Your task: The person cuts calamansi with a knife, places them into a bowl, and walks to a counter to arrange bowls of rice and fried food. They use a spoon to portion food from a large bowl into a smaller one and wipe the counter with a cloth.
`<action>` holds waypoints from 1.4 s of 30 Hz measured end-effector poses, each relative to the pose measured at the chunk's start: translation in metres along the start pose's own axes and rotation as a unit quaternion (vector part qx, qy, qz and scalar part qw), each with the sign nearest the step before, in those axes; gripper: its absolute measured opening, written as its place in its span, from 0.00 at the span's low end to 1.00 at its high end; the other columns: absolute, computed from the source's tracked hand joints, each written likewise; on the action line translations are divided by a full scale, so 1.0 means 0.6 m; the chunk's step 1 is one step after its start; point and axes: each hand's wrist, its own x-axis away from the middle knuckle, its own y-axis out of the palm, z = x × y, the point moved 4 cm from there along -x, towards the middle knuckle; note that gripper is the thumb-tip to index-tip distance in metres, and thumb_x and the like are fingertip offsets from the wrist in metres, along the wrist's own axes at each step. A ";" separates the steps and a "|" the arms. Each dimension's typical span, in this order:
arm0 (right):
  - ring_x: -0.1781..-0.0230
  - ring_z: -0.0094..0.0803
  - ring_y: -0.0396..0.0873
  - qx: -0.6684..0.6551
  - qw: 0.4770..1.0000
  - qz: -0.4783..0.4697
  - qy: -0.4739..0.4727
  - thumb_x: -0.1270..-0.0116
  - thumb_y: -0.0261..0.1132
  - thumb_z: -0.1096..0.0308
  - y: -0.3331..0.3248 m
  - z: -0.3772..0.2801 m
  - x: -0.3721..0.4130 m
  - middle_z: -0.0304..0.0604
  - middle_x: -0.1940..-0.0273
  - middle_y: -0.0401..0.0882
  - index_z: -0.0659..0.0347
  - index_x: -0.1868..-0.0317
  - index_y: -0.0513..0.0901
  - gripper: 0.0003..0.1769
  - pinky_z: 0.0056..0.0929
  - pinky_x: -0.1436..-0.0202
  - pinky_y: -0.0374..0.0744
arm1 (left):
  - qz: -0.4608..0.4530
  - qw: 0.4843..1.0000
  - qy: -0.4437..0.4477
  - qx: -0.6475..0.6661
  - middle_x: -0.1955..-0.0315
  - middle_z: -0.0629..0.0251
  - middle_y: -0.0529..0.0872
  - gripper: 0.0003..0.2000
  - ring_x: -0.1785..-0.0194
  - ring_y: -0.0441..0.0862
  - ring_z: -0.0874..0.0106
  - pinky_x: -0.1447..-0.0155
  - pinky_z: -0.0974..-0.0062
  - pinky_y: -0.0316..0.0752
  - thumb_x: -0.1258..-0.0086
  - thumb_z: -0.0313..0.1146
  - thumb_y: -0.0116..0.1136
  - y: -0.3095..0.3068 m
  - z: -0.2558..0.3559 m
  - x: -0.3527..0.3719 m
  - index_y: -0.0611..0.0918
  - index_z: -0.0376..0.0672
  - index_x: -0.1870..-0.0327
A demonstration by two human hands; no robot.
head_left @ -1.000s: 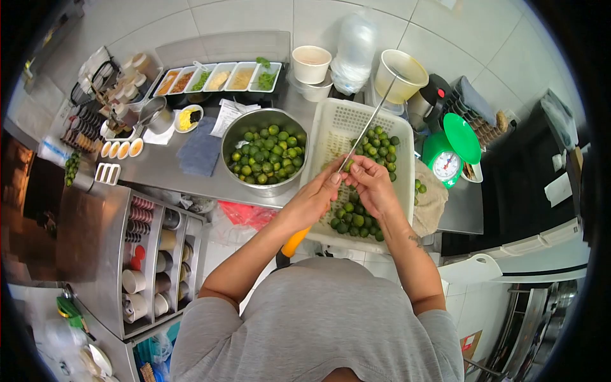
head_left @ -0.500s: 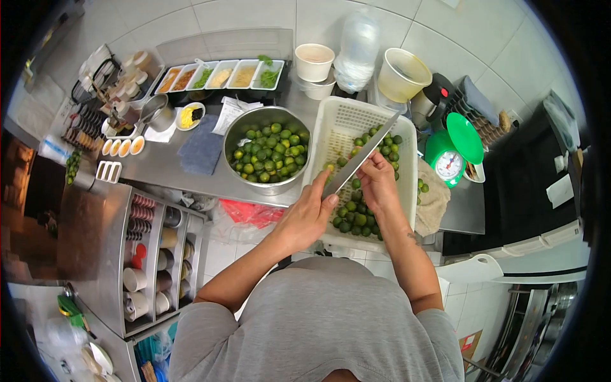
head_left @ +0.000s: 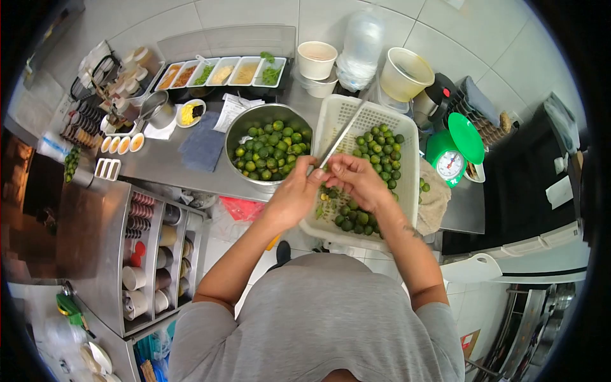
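My left hand (head_left: 294,196) is closed around the lower end of a long knife (head_left: 345,132), whose handle is hidden in the grip. The blade slants up and away over the white perforated basket (head_left: 412,191), seen nearly edge-on. Close against it, my right hand (head_left: 359,181) has its fingers pinched together near the base of the blade. What it pinches is hidden. Small green limes (head_left: 384,156) lie in the basket under and beyond my hands, with bits of stem and leaf. More limes (head_left: 270,149) fill the steel bowl (head_left: 227,135) to the left.
Behind stand white tubs (head_left: 316,58) and a yellowish bucket (head_left: 407,73). A green scale (head_left: 449,162) and a beige cloth (head_left: 433,197) sit to the right. Farther left are a blue cloth (head_left: 202,146), a steel pot (head_left: 159,111) and trays of toppings (head_left: 223,73).
The knife has swung left and turned from its flat side to nearly edge-on. My right hand has moved left and down, close to my left hand, uncovering limes.
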 end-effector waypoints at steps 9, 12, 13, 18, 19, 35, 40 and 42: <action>0.62 0.47 0.79 0.620 0.775 0.005 -0.124 0.46 0.64 0.77 -0.134 0.004 -0.090 0.50 0.63 0.81 0.60 0.54 0.82 0.17 0.38 0.51 0.77 | 0.176 0.983 -0.013 -0.057 0.39 0.37 0.68 0.31 0.36 0.67 0.47 0.32 0.63 0.60 0.24 0.51 0.35 -0.088 -0.053 -0.006 0.58 0.32 0.31; 0.59 0.48 0.77 0.721 0.674 -0.010 -0.160 0.45 0.66 0.75 -0.126 0.049 -0.089 0.50 0.59 0.80 0.61 0.51 0.80 0.18 0.38 0.48 0.75 | 0.160 0.987 -0.001 -0.033 0.34 0.38 0.62 0.33 0.30 0.60 0.50 0.29 0.65 0.54 0.24 0.52 0.35 -0.084 -0.045 -0.002 0.54 0.31 0.29; 0.59 0.46 0.78 0.721 0.677 -0.001 -0.147 0.43 0.66 0.74 -0.131 0.057 -0.091 0.49 0.57 0.80 0.62 0.50 0.80 0.18 0.37 0.48 0.75 | 0.158 0.987 0.016 -0.029 0.34 0.38 0.62 0.33 0.30 0.60 0.50 0.28 0.66 0.54 0.24 0.52 0.35 -0.082 -0.040 0.001 0.55 0.31 0.29; 0.56 0.27 0.78 0.048 0.997 0.037 0.041 0.30 0.58 0.73 -0.101 0.008 -0.050 0.40 0.52 0.77 0.66 0.43 0.75 0.17 0.24 0.51 0.76 | 0.036 0.995 -0.003 0.095 0.35 0.43 0.66 0.30 0.31 0.63 0.54 0.30 0.68 0.57 0.23 0.51 0.36 -0.051 -0.026 0.018 0.58 0.38 0.29; 0.55 0.27 0.78 0.027 0.998 0.034 0.036 0.30 0.58 0.73 -0.087 -0.006 -0.036 0.40 0.52 0.77 0.66 0.43 0.75 0.17 0.23 0.51 0.76 | 0.014 0.993 -0.007 0.117 0.37 0.44 0.68 0.29 0.33 0.66 0.54 0.31 0.68 0.58 0.23 0.51 0.36 -0.044 -0.021 0.022 0.59 0.39 0.29; 0.61 0.18 0.74 0.046 0.989 0.100 -0.099 0.38 0.66 0.77 -0.065 -0.028 0.038 0.33 0.62 0.77 0.66 0.48 0.79 0.17 0.18 0.54 0.74 | -0.107 0.985 0.046 0.128 0.69 0.69 0.68 0.31 0.75 0.63 0.82 0.71 0.84 0.61 0.24 0.54 0.36 0.038 0.002 0.012 0.56 0.44 0.28; 0.63 0.17 0.74 0.110 0.980 0.119 -0.111 0.38 0.67 0.76 -0.061 -0.032 0.040 0.33 0.63 0.77 0.66 0.49 0.79 0.17 0.17 0.57 0.75 | -0.091 0.990 0.072 0.077 0.71 0.69 0.68 0.30 0.75 0.62 0.81 0.70 0.84 0.61 0.24 0.54 0.37 0.043 0.001 0.012 0.55 0.46 0.27; 0.65 0.16 0.74 0.155 0.974 0.116 -0.120 0.38 0.67 0.75 -0.058 -0.032 0.038 0.35 0.61 0.79 0.66 0.47 0.78 0.18 0.17 0.58 0.76 | -0.095 0.990 0.079 0.066 0.72 0.69 0.67 0.30 0.74 0.62 0.80 0.69 0.83 0.61 0.24 0.53 0.37 0.047 0.001 0.012 0.55 0.47 0.27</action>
